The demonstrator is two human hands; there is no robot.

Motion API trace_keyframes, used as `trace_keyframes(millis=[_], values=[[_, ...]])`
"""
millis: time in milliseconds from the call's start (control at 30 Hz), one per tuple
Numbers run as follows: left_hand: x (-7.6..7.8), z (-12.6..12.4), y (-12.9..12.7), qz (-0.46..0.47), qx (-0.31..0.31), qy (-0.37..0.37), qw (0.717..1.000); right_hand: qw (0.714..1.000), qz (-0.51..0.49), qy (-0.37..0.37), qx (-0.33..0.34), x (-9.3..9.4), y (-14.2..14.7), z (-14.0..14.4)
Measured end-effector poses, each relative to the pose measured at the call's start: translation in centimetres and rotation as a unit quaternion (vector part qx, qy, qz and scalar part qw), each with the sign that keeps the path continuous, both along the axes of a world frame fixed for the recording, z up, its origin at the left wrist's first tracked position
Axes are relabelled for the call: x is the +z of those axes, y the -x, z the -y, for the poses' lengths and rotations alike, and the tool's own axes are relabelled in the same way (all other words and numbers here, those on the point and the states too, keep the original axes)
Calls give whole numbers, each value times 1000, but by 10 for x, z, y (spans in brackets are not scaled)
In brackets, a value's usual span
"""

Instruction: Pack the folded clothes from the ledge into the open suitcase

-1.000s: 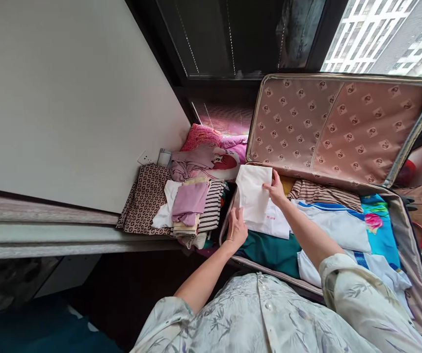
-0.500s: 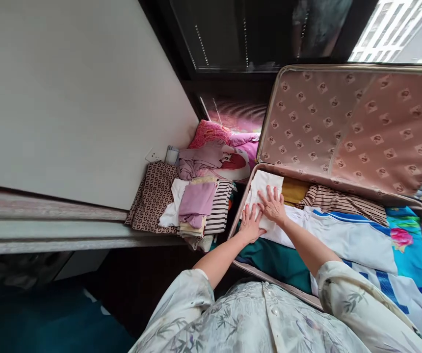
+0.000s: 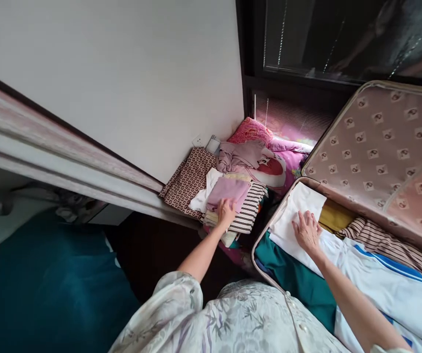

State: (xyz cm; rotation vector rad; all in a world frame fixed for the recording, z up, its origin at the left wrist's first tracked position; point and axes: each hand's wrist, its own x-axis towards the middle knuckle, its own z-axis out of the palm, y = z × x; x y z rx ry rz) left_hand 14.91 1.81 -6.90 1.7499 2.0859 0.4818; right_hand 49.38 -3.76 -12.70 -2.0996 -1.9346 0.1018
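Folded white garment (image 3: pixel 299 215) now lies flat in the open suitcase's (image 3: pixel 270 230) near-left corner under the flat, ungripping right hand (image 3: pixel 306 230), while the left hand (image 3: pixel 226 212) has left it to rest, fingers loose, on the lilac cloth (image 3: pixel 227 189) topping the adjacent clothes stack (image 3: pixel 240 215).

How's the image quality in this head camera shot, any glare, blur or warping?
Head view: wide-angle warping bends the wall ledge and suitcase lid; soft daylight, no hard shadows; the dark window carries dim reflections; left hand and right hand read sharp.
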Motion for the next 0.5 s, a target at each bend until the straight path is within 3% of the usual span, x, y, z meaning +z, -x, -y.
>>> trace_keyframes(millis=[67, 133, 333, 500], values=[[-7, -15, 29, -35, -3, 73, 997, 999, -28, -33, 4, 12, 12, 0], [-13, -20, 40, -55, -39, 120, 990, 997, -54, -55, 21, 27, 26, -3], [-22, -16, 9, -111, -67, 77, 989, 987, -126, -72, 64, 55, 67, -16], [-15, -43, 13, 20, -24, 107, 994, 970, -198, -81, 114, 51, 86, -18]])
